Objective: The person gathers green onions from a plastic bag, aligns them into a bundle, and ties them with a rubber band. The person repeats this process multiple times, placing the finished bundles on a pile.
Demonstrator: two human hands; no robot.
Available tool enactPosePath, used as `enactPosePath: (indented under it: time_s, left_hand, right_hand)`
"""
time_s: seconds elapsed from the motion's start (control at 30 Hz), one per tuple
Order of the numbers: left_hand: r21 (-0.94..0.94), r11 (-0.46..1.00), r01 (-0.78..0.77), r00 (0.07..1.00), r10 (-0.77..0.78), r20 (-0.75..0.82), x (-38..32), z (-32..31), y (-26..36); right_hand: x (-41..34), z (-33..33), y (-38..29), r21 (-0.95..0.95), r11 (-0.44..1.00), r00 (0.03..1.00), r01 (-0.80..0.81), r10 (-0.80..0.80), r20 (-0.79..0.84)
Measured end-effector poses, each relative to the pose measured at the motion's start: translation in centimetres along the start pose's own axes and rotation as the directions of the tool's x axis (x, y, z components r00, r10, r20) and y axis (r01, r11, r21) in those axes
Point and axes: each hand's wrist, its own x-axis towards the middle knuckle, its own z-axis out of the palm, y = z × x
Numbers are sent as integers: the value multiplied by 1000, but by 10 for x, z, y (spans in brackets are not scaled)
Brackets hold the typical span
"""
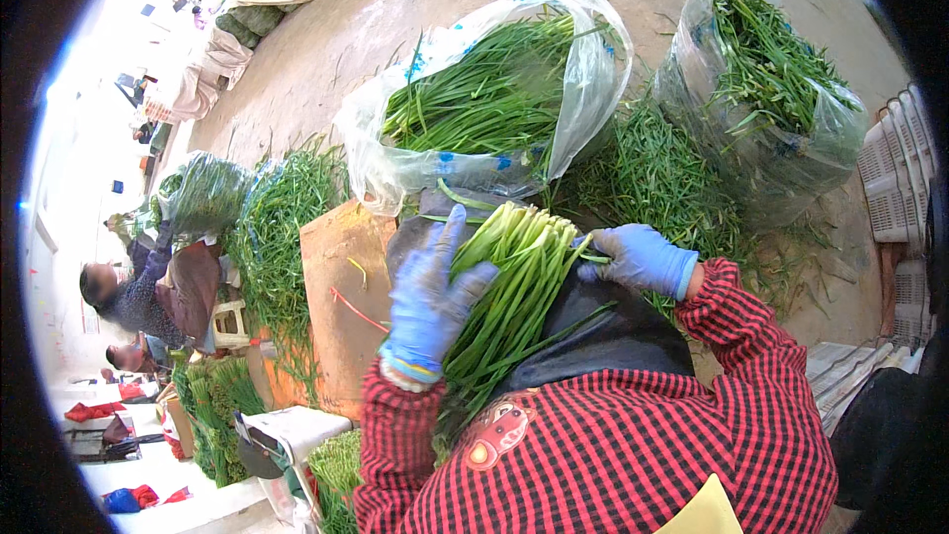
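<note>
A thick bunch of garlic chives (511, 267) lies across my lap, its pale cut ends pointing away from me and its leaves running back towards my body. My left hand (437, 297), in a blue glove, rests against the bunch's left side with its fingers spread. Gloved in blue as well, my right hand (641, 258) pinches a few stems at the right edge of the cut ends. Beneath the bunch, a black apron (615, 334) covers my knees.
Ahead stands an open plastic bag (593, 89) of chives; another bag (689, 74) is at the right. Loose trimmings (660, 170) cover the floor between. An orange board (345, 267) lies to my left. White crates (897, 163) stand far right. A co-worker (163, 289) sits at left.
</note>
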Motion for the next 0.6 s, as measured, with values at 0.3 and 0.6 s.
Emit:
enactPosePath:
  time_s: [0.3, 0.6]
  left_hand:
    - [388, 922, 5, 995, 33, -92, -22, 68, -4]
    - [473, 875, 104, 993, -64, -100, -29, 70, 2]
  right_hand:
    - [-4, 5, 3, 480, 875, 998, 60, -54, -25]
    - [-14, -14, 18, 993, 118, 895, -31, 445, -25]
